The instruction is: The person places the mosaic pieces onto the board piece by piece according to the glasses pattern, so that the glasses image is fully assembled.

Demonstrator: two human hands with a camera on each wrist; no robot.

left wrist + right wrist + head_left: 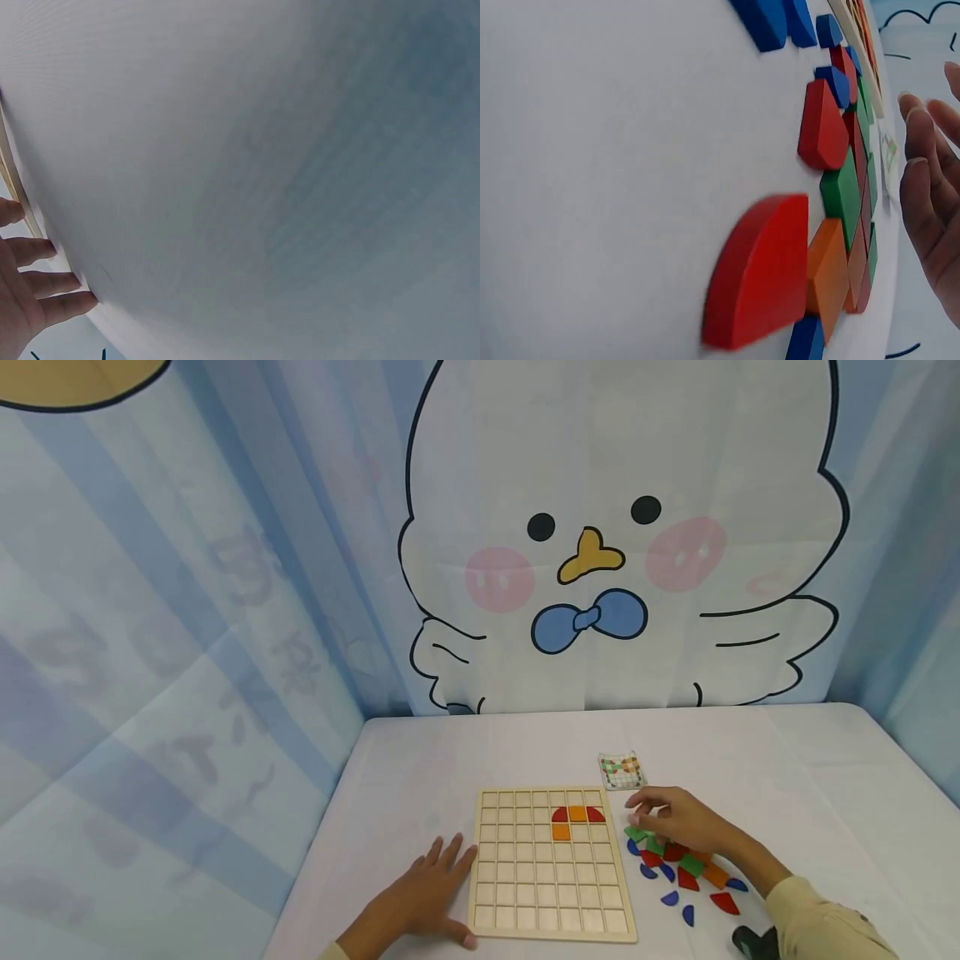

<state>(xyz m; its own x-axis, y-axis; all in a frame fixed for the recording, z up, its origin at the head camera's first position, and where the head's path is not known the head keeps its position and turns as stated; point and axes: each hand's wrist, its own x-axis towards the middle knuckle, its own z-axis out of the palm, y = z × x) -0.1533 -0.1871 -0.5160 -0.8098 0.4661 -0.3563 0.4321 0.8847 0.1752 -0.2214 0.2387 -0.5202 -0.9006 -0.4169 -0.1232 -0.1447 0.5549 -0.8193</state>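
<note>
A wooden grid board [525,893] lies flat on the table. Near its upper right, red quarter-round pieces [596,815] and orange squares [561,832] sit in the cells. My left hand [427,889] rests spread at the board's left edge, thumb by the lower corner; the left wrist view shows its fingers [56,307] extended. Over the top of the loose pieces, right of the board, hovers my right hand [686,818], fingers loosely bent. In the right wrist view nothing shows between those fingers [919,191]. Below it lie green squares [691,864] and a red quarter-round block [772,270].
A small printed pattern card [622,772] lies beyond the board's upper right corner. Blue pieces [670,898] and an orange piece [716,875] are scattered right of the board. A dark object [756,943] shows beside the right sleeve. Printed curtains [585,668] stand behind the table.
</note>
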